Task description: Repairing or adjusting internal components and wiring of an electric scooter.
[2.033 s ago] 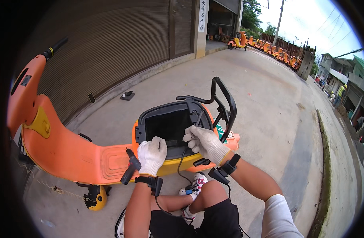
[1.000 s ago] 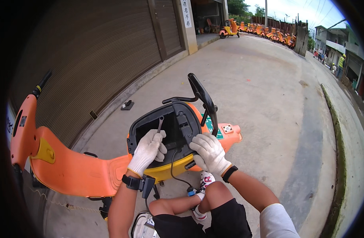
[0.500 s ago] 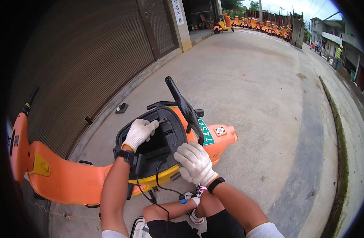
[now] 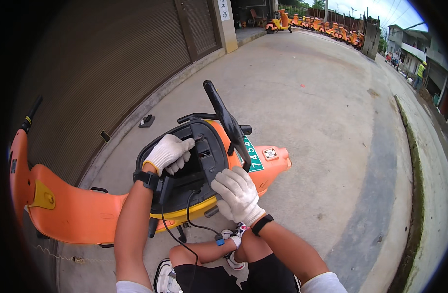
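Observation:
An orange and yellow electric scooter (image 4: 82,207) stands across in front of me, its black under-seat compartment (image 4: 175,190) uncovered. My left hand (image 4: 169,152), in a white knit glove, is over the compartment with thumb and fingertips pinched beside a bolt (image 4: 199,137); whatever they hold is hidden. My right hand (image 4: 238,195), also gloved, has its fingers curled together at the compartment's rear right edge, close to a second bolt (image 4: 212,169). Its fingertips are partly hidden. A black cable (image 4: 204,226) with a blue connector (image 4: 220,240) hangs over the near side.
A black grab rail (image 4: 229,122) rises behind the compartment. Beyond the scooter a small dark object (image 4: 147,120) lies on the concrete near the brown roller shutter (image 4: 112,73). More orange scooters (image 4: 331,30) line the far end. A person in a yellow vest (image 4: 420,73) stands far right.
The scooter and both hands sit slightly further left and higher in view. My left hand stays pinched by the bolt; my right hand stays curled at the edge.

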`<action>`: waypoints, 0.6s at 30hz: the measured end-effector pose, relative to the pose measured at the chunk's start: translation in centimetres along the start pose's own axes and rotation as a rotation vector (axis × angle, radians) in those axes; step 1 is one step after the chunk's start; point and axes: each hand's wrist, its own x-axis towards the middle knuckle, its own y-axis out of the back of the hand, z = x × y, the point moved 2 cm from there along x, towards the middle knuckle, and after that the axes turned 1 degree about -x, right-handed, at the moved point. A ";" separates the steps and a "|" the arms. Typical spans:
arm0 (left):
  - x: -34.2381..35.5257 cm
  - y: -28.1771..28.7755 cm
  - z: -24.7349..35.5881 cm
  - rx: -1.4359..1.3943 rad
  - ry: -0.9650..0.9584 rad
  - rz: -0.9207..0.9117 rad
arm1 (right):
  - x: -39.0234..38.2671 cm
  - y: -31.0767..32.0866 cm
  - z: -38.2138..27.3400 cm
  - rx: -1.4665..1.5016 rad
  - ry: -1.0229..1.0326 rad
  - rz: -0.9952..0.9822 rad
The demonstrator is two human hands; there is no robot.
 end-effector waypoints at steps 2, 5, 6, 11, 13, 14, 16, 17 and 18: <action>-0.6 -1.3 -0.5 -0.179 0.003 -0.064 | -0.2 -0.1 0.0 -0.008 0.000 -0.002; 1.1 -2.2 -2.2 -0.450 0.058 -0.242 | 0.1 -0.3 -0.4 0.002 0.004 0.003; 1.8 -2.9 -2.4 -0.454 0.058 -0.237 | 0.2 -0.4 -0.5 0.016 0.005 0.008; 2.1 -7.8 0.7 -1.009 -0.052 -0.282 | -0.1 -0.1 -0.5 -0.009 0.002 0.002; 2.5 -8.0 0.5 -1.028 -0.062 -0.299 | 0.0 -0.1 -0.6 -0.016 0.002 0.006; 2.2 -7.8 0.7 -1.075 -0.095 -0.289 | 0.0 -0.1 -0.6 -0.015 0.000 0.010; 1.6 -6.8 0.4 -1.149 -0.173 -0.281 | -0.1 -0.1 -0.5 -0.018 -0.009 0.012; 0.0 -6.0 1.2 -1.073 -0.218 -0.148 | -0.1 0.0 -0.4 -0.017 -0.011 0.008; 0.8 -5.4 0.5 -0.994 -0.249 -0.091 | -0.2 0.1 -0.3 -0.015 -0.013 0.003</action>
